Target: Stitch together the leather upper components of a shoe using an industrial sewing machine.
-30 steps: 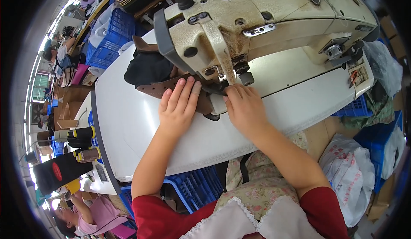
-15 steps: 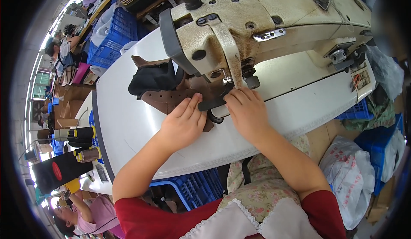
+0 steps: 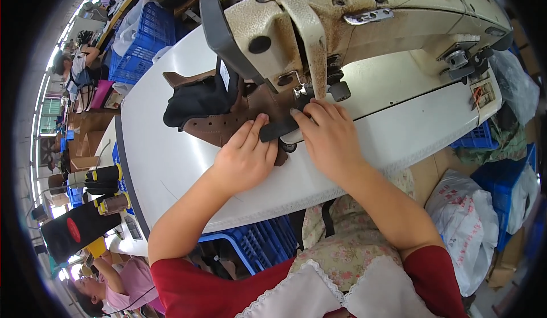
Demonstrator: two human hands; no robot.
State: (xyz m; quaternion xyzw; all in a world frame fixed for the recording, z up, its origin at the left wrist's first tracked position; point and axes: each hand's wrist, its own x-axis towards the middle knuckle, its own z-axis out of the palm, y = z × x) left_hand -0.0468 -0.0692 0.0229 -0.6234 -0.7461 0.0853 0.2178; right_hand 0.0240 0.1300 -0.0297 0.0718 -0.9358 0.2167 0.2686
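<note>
Step in hand: judged from the layout, a black strip is being guided along the brown leather for sewing; whether the needle is down cannot be told
Shoe upper: the brown leather shoe upper, with black lining, is laid on the white bench, toward its left end and well in from the near edge; its right part is tucked beneath the head of the sewing machine
Left hand: the left hand is set palm down with fingers close together, their tips rested on the leather beside the loose end of the strip; whether anything is pinched cannot be told, as the thumb is hidden
Right hand: the strip is held at the right hand, thumb and fingers drawn narrow, just in front of the presser foot
Next move: by judgement, the strip needs to be lined up flat with the leather edge, and fingertips kept clear of the foot
Below near edge: a blue basket is seen
</note>
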